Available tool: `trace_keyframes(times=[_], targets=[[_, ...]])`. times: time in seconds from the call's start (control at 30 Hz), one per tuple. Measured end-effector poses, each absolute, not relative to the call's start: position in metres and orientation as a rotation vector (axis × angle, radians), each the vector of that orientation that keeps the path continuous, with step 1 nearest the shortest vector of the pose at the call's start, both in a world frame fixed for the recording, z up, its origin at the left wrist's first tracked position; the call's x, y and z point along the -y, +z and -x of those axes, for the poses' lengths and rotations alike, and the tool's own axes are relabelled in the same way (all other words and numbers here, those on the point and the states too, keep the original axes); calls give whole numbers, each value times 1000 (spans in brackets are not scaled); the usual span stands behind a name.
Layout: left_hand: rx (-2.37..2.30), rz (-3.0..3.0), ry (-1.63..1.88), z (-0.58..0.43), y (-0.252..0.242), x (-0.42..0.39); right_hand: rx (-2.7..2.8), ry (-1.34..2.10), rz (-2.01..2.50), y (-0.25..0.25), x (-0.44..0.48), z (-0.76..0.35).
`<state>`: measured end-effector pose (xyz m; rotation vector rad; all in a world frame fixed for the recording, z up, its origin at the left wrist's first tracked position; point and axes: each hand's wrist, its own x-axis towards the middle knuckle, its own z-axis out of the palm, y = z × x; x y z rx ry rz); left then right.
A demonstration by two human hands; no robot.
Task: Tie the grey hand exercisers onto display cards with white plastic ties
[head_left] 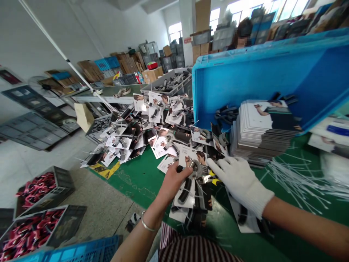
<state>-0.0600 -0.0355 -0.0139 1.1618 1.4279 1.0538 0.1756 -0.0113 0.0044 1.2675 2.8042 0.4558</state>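
My bare left hand (174, 180) pinches a printed card (188, 154) with a grey-and-black hand grip strengthener (196, 168) fixed on it. In my right hand (242, 182), which wears a white glove, are yellow-handled cutting pliers (215, 180), partly hidden under the palm. Their metal jaws point left, close to the card's right side, and the glove's index finger reaches toward its edge. Beneath my left hand lie more carded hand grips (181, 214). Another carded grip (245, 220) is under my right wrist.
A heap of carded hand grips (160, 120) covers the green table (136, 178) ahead. At right stand a stack of cards (261, 134), a tipped blue crate (226, 80) and loose white cable ties (297, 182). Crates of pink-and-black grips (38, 189) sit floor-side left. A person (241, 34) is behind.
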Motion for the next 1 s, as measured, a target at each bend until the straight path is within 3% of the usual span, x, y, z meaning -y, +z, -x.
trace_keyframes(times=[0.1, 0.27, 0.4, 0.5, 0.63, 0.77, 1.0], targets=[[-1433, -1191, 1056, 60, -17, 34, -2855, 274, -1212, -3, 10, -181], [-1469, -1187, 1069, 56, -24, 34, -2891, -349, -1328, -32, 12, -186], [-1410, -1001, 1166, 57, -27, 32, -2871, -499, -1456, -48, 24, -183], [-1471, -916, 1229, 63, -29, 28, -2927, -819, -1450, -41, 40, -185], [-1565, -854, 1654, 63, -33, 22, -2873, -1233, -1801, -32, 60, -187], [-1559, -835, 1981, 44, -32, 21, -2674, -1164, -2155, -50, 70, -170], [-1613, -951, 1974, 18, -26, 32, -2759, -1031, -2098, -73, 76, -141]])
